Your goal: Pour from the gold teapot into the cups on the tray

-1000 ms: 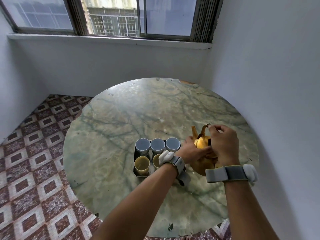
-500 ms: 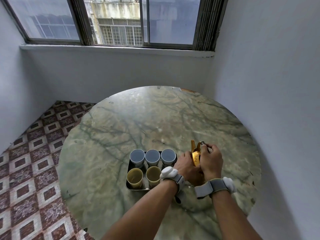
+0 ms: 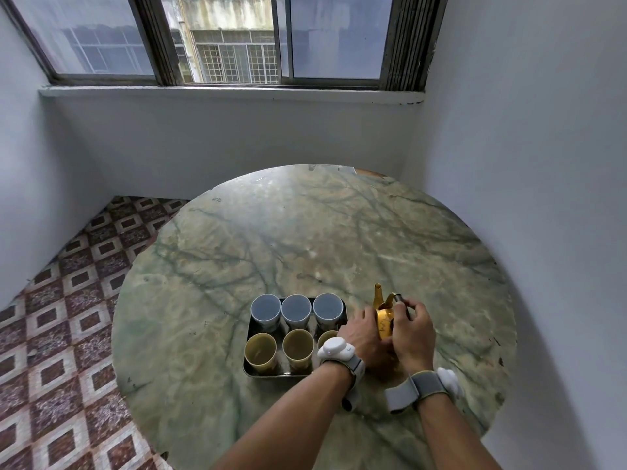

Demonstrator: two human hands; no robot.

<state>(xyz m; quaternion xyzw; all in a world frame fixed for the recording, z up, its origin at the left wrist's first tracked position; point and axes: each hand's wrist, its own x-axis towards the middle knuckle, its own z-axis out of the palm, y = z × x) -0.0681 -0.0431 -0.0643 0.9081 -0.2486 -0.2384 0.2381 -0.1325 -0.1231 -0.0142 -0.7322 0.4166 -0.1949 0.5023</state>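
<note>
Both hands are on the teapot point(image 3: 385, 324). The left hand point(image 3: 364, 335) is wrapped against its left side, fingers curled round the gold body. The right hand point(image 3: 412, 329) comes in from the other side, its fingertips point(image 3: 405, 305) pinched at the dark top of the handle; whether the palm also presses the body is hard to make out, since the hands hide most of it. Only a strip of gold shows between them, with the spout point(image 3: 378, 295) standing up just beyond, pointing away from the person. The pot looks upright and seems to sit on the bench point(image 3: 305, 239), though its base is covered.

Each wrist carries a grey band with a white device point(image 3: 336, 347).

Just left of the teapot lies the tray point(image 3: 249, 347), dark and metal, its right edge close to the left hand. Six cups stand in it in two rows: three grey cups point(image 3: 296, 308) in the row farther from the person, three yellow cups point(image 3: 298, 347) in the nearer row. The yellow one nearest the teapot is half hidden behind the left wrist.

The bench is round, green veined stone. Left of it runs a patterned tile floor point(image 3: 61, 334); beyond it a window point(image 3: 220, 39) tops a pale wall.
</note>
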